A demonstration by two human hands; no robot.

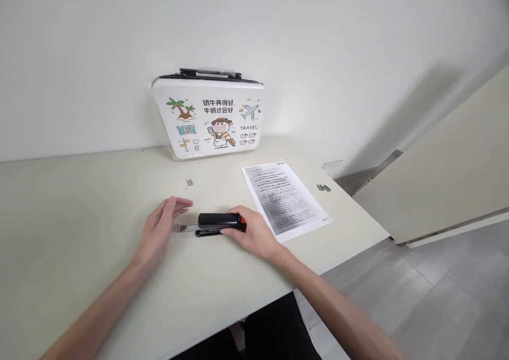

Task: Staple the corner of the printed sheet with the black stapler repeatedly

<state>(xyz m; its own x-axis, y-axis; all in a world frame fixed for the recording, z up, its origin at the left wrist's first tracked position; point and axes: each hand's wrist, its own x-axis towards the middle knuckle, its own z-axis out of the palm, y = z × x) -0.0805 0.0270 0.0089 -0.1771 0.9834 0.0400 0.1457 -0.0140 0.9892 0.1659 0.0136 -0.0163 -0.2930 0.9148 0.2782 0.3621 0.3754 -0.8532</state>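
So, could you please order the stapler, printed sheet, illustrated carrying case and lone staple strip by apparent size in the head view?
Largest to smallest:
Illustrated carrying case
Printed sheet
Stapler
Lone staple strip

Right fingers (239, 210) around black stapler (217, 220) — metal tray (188, 228) jutting toward left fingers (182, 203) — white case (209, 119) behind.

Pale wall (99, 58), soft shadow (413, 105) right | cream table (79, 206) | grey floor (449, 291) | pale panel (441, 169) beyond table's right edge
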